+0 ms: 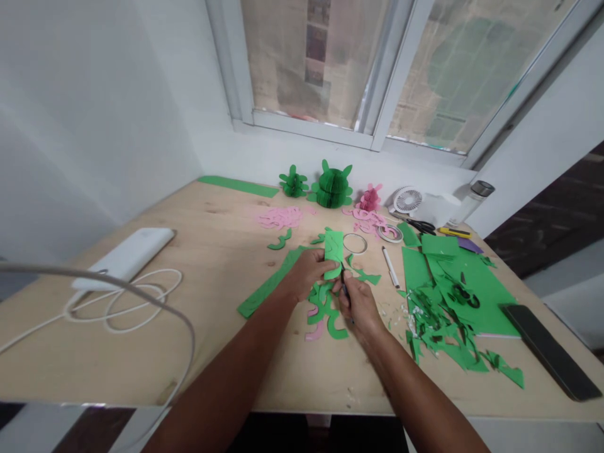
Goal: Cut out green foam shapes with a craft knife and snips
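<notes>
My left hand pinches the lower left edge of a green paper strip with faint curved lines on it. My right hand is wrapped round dark-handled scissors, whose blades meet the strip's lower right edge. Beneath both hands lie curved green cut pieces and a pink curved piece. A longer green strip rests on the table just left of my left hand. Past the strip is a ring of tape.
Green and pink paper figures stand by the wall. Pink cutouts lie before them. On the right are a marker, green scraps, a phone and a small fan. A white power strip with cable lies left.
</notes>
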Motion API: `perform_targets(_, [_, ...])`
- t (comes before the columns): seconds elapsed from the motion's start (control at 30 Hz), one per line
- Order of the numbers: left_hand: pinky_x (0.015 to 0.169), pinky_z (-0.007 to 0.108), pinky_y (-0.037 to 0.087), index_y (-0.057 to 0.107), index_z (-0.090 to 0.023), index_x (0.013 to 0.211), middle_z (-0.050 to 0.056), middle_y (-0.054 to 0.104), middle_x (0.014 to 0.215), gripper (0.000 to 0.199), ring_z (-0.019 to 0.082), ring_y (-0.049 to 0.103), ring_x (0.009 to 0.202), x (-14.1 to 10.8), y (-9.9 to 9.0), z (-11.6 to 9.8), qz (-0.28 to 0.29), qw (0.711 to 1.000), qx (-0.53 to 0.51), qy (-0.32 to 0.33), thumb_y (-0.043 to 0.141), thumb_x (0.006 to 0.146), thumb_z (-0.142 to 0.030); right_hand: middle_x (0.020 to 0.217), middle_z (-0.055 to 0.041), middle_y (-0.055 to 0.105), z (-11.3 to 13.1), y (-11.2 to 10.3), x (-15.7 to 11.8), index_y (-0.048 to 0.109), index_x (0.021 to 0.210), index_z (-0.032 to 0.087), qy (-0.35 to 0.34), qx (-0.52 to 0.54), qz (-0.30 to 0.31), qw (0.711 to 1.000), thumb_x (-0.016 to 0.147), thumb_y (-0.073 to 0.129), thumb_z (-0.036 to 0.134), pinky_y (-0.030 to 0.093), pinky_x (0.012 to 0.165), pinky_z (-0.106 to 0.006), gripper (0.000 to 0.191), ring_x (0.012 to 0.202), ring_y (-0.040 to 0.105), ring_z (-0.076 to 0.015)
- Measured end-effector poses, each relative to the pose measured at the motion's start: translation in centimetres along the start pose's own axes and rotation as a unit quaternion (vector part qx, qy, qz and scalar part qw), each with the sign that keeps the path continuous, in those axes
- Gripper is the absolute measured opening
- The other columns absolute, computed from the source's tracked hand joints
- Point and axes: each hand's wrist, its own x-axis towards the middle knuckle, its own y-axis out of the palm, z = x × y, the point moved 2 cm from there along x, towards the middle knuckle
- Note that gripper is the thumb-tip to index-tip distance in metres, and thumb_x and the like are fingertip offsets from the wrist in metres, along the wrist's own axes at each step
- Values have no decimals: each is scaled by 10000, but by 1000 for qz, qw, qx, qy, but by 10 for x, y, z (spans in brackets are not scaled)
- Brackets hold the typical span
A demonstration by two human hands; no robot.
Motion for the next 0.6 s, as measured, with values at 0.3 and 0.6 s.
perform_targets(0.3, [455, 234, 344, 592, -144, 568, 11, 575, 477, 271, 117, 511, 423, -1, 0, -1, -2, 1000, -6, -8, 657, 688, -378, 353, 107, 324, 1, -1, -1, 568, 619, 172, 1, -6, 5, 1000, 696, 636, 681, 82, 355, -226, 519, 312, 188, -44])
perform_targets(0.6, [456, 239, 345, 606, -141, 575, 23, 590, 491, 250, 117, 500, 429, 3, -6, 4, 9, 1000, 18, -7, 657, 681, -362, 360, 108, 319, 1, -1, -1, 570, 621, 171, 2, -10, 12, 1000, 696, 632, 680, 82, 359, -229, 518, 324, 183, -46])
